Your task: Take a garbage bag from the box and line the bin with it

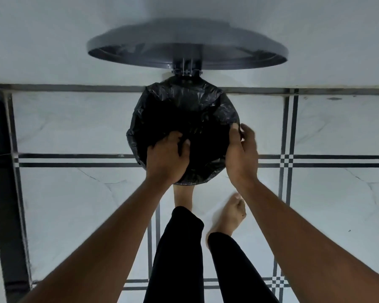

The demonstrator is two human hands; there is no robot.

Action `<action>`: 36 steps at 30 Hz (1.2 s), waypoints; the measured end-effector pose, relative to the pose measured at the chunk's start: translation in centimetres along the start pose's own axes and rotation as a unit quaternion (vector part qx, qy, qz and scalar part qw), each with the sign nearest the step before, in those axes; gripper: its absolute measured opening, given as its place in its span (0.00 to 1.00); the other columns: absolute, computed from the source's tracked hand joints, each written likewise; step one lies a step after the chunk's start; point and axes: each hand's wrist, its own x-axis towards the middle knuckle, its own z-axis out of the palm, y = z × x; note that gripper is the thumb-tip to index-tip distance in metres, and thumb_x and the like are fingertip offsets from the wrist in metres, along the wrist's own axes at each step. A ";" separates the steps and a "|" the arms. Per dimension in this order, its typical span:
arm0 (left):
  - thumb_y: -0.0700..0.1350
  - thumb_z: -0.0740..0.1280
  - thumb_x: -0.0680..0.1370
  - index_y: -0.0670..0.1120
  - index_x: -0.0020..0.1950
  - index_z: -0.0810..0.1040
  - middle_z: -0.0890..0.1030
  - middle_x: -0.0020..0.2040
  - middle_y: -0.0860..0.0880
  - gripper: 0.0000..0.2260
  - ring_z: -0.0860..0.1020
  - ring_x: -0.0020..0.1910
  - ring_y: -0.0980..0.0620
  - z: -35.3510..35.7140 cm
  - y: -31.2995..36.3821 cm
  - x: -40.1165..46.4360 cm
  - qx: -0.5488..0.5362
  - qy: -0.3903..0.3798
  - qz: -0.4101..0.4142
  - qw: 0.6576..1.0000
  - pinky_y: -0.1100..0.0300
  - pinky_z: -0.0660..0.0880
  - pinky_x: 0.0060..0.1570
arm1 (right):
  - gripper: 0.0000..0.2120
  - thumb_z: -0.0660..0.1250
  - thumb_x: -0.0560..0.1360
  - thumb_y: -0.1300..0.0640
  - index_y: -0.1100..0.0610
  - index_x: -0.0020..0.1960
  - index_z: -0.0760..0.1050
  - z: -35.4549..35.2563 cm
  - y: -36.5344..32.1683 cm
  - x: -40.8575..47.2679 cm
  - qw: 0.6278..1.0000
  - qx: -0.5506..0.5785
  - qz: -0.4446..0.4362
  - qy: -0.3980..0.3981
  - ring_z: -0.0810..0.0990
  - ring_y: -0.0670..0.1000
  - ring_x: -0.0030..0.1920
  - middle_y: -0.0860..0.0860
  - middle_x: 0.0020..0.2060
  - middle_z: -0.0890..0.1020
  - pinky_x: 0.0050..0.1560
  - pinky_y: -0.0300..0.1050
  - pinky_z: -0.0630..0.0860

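Bag: black bag point(184, 114) draped over the bin's mouth, covering the rim all round, centre of the scene.
Bin: hidden under the bag; its grey lid point(187, 43) stands open at the far side on a hinge point(186, 69).
Left hand: left hand point(167, 157) at the near-left rim, fingers curled into the plastic.
Right hand: right hand point(241, 154) at the right rim, thumb and fingers pinching the bag's edge.
Floor: white tiles point(74, 127) with dark lines; bare feet point(230, 213) near the bin.

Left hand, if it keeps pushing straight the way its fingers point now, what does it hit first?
The left hand already grips the black garbage bag at the bin's near rim. Straight on, it would likely meet only more bag plastic sagging inside the opening; depth there is too dark to judge.
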 end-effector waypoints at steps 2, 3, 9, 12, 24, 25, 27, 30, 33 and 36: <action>0.61 0.56 0.85 0.50 0.70 0.79 0.85 0.63 0.47 0.23 0.79 0.69 0.43 -0.5 -0.8 -2.4 0.037 -0.058 0.016 0.997 0.38 0.65 0.77 | 0.21 0.59 0.88 0.37 0.43 0.77 0.72 -0.6 -0.8 -0.8 0.998 0.006 0.017 -0.058 0.80 0.46 0.68 0.38 0.66 0.81 0.77 0.57 0.74; 0.60 0.57 0.85 0.49 0.70 0.80 0.85 0.64 0.47 0.22 0.78 0.71 0.43 -0.8 -1.1 -3.5 0.044 -0.055 0.030 0.997 0.36 0.62 0.79 | 0.27 0.59 0.87 0.36 0.46 0.82 0.69 -1.0 -1.3 -1.2 0.998 0.004 0.020 -0.060 0.77 0.49 0.74 0.42 0.73 0.79 0.79 0.57 0.72; 0.48 0.66 0.86 0.44 0.65 0.80 0.83 0.60 0.46 0.12 0.79 0.60 0.43 -9.5 4.5 -7.5 -0.070 0.223 0.130 0.964 0.50 0.73 0.66 | 0.19 0.58 0.89 0.42 0.55 0.69 0.75 -3.8 -7.1 -4.9 0.985 0.101 -0.067 0.122 0.79 0.47 0.65 0.47 0.65 0.80 0.67 0.48 0.76; 0.47 0.70 0.84 0.37 0.67 0.76 0.78 0.64 0.38 0.17 0.75 0.65 0.39 -15.7 8.6 -7.7 -0.097 0.398 0.120 0.905 0.55 0.64 0.71 | 0.26 0.56 0.89 0.40 0.55 0.79 0.70 -5.0 -11.2 -6.8 0.978 0.145 -0.096 0.116 0.72 0.48 0.75 0.47 0.76 0.74 0.73 0.44 0.70; 0.47 0.59 0.88 0.42 0.43 0.76 0.77 0.42 0.49 0.17 0.71 0.42 0.51 -17.1 6.8 -6.1 -0.086 0.320 0.161 0.930 0.56 0.66 0.47 | 0.12 0.62 0.87 0.42 0.47 0.57 0.80 -6.1 -11.9 -6.5 0.981 0.018 -0.180 0.066 0.77 0.50 0.67 0.45 0.60 0.80 0.70 0.50 0.74; 0.47 0.61 0.88 0.43 0.40 0.74 0.75 0.39 0.50 0.18 0.68 0.39 0.53 -15.8 6.0 -6.5 -0.088 0.296 0.140 0.941 0.61 0.65 0.45 | 0.09 0.64 0.86 0.43 0.46 0.56 0.80 -6.1 -10.5 -6.4 0.983 -0.004 -0.175 0.055 0.77 0.51 0.67 0.46 0.60 0.80 0.68 0.48 0.74; 0.48 0.64 0.87 0.45 0.40 0.73 0.75 0.36 0.51 0.17 0.69 0.35 0.54 -12.9 4.3 -7.1 -0.072 0.208 0.088 0.971 0.68 0.66 0.39 | 0.04 0.68 0.84 0.47 0.46 0.55 0.80 -5.9 -7.5 -6.5 0.982 -0.067 -0.177 0.013 0.79 0.52 0.63 0.48 0.58 0.81 0.64 0.49 0.77; 0.47 0.67 0.84 0.46 0.52 0.83 0.83 0.54 0.50 0.07 0.80 0.48 0.51 -7.8 1.5 -7.0 -0.059 0.049 0.014 0.997 0.60 0.77 0.50 | 0.03 0.68 0.83 0.53 0.49 0.55 0.81 -4.9 -3.0 -6.3 0.969 -0.179 -0.146 -0.083 0.83 0.52 0.57 0.48 0.56 0.83 0.61 0.50 0.80; 0.47 0.71 0.81 0.46 0.56 0.80 0.79 0.59 0.49 0.07 0.81 0.55 0.46 -5.1 0.4 -6.4 -0.036 -0.003 0.009 0.999 0.55 0.75 0.48 | 0.20 0.68 0.85 0.52 0.53 0.75 0.77 -3.6 -0.7 -6.6 0.937 -0.272 -0.117 -0.185 0.77 0.54 0.75 0.50 0.77 0.75 0.71 0.50 0.74; 0.49 0.69 0.82 0.47 0.57 0.81 0.79 0.56 0.50 0.08 0.81 0.53 0.47 -5.7 1.5 -6.4 -0.039 -0.024 -0.035 0.998 0.56 0.75 0.49 | 0.23 0.67 0.86 0.50 0.50 0.80 0.73 -3.5 -1.5 -7.1 0.956 -0.220 -0.082 -0.178 0.75 0.53 0.77 0.49 0.79 0.74 0.72 0.49 0.72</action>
